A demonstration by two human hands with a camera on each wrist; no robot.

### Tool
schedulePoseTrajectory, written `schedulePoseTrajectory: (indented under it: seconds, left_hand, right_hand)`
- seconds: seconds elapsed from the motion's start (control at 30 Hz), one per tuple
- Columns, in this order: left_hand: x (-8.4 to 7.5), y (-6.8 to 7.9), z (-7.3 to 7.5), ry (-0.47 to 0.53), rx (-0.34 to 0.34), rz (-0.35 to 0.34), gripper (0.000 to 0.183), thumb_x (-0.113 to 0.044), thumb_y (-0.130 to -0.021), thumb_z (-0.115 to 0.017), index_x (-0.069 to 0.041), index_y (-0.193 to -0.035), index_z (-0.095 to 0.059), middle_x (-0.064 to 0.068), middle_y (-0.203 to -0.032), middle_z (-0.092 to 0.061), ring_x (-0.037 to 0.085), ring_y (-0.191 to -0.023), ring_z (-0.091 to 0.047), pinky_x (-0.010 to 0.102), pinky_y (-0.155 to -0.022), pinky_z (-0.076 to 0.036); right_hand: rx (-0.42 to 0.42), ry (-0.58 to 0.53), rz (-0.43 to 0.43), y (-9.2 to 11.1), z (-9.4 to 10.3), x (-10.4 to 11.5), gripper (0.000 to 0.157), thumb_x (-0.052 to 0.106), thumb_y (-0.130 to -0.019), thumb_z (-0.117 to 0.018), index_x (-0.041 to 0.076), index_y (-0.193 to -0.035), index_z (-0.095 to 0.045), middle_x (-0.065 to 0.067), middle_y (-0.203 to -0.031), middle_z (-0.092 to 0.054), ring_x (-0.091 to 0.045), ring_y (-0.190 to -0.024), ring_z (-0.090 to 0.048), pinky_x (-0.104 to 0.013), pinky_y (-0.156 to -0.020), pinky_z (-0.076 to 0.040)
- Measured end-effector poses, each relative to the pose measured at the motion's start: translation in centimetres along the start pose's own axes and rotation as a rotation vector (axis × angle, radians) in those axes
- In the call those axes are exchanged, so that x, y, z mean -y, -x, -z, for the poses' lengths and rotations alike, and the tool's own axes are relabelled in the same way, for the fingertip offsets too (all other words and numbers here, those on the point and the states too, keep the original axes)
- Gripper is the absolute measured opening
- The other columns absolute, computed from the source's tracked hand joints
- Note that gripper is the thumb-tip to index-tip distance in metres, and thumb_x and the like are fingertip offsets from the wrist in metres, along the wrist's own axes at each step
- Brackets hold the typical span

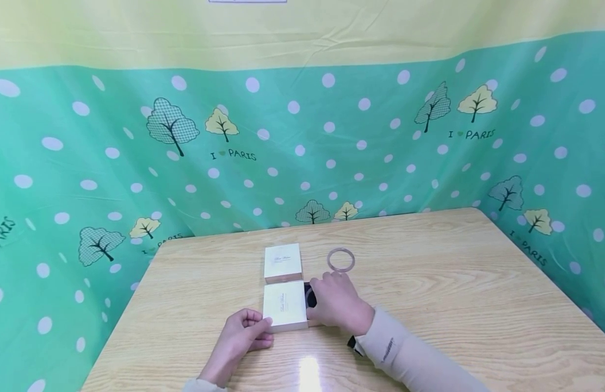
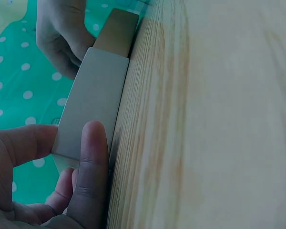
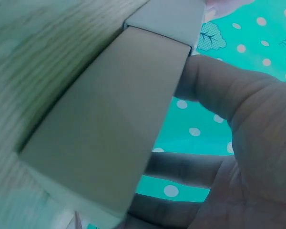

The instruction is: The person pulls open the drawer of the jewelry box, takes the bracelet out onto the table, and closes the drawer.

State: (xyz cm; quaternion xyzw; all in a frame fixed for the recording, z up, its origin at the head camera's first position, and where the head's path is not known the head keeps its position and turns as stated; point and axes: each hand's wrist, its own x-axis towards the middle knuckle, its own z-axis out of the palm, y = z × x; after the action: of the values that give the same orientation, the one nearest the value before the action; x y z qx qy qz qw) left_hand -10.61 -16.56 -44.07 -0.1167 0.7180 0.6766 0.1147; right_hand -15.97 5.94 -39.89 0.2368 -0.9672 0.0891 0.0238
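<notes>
A white sliding gift box lies on the table, its white sleeve [image 1: 284,305] printed with small script. From the sleeve's right side a tan drawer [image 3: 107,117] with a dark lining is partly pulled out. Part of a ring-shaped edge shows inside the drawer in the head view. My left hand [image 1: 244,333] pinches the sleeve's near left corner between thumb and fingers. Over the drawer, my right hand [image 1: 339,302] grips it, thumb at the upper edge beside the sleeve and fingers toward the far side and outer end. My right fingertips are hidden behind the drawer.
A second white box [image 1: 282,261] sits directly behind the first, with a tan side toward me. A pale pinkish bangle [image 1: 341,260] lies behind my right hand. Beside my right sleeve a small black object [image 1: 352,344] shows partly. A green dotted curtain [image 1: 263,179] hangs behind the wooden table [image 1: 430,261].
</notes>
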Motion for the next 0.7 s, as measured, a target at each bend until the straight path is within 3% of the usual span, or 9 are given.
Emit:
schedulePoseTrajectory:
  seconds: [0.4, 0.7]
  left_hand:
    - [-0.4, 0.3, -0.3, -0.039, -0.007, 0.004, 0.033, -0.008, -0.085, -0.07, 0.009, -0.102, -0.048, 0.012, -0.083, -0.056, 0.021, -0.069, -0.067, 0.036, -0.07, -0.062]
    - [-0.4, 0.3, -0.3, -0.026, -0.002, 0.003, 0.032, -0.007, -0.085, -0.07, 0.009, -0.101, -0.048, 0.012, -0.082, -0.056, 0.022, -0.069, -0.067, 0.036, -0.07, -0.062]
  right_hand:
    - [0.01, -0.081, -0.028, 0.2, 0.7, -0.3, 0.035, 0.036, -0.067, -0.073, 0.01, -0.086, -0.062, -0.002, -0.071, -0.049, -0.018, -0.065, -0.045, -0.028, -0.052, -0.04]
    - [0.018, -0.136, -0.059, 0.6, 1.5, -0.4, 0.044, 0.032, -0.067, -0.072, 0.006, -0.103, -0.064, -0.008, -0.086, -0.054, -0.022, -0.077, -0.048, -0.032, -0.057, -0.046]
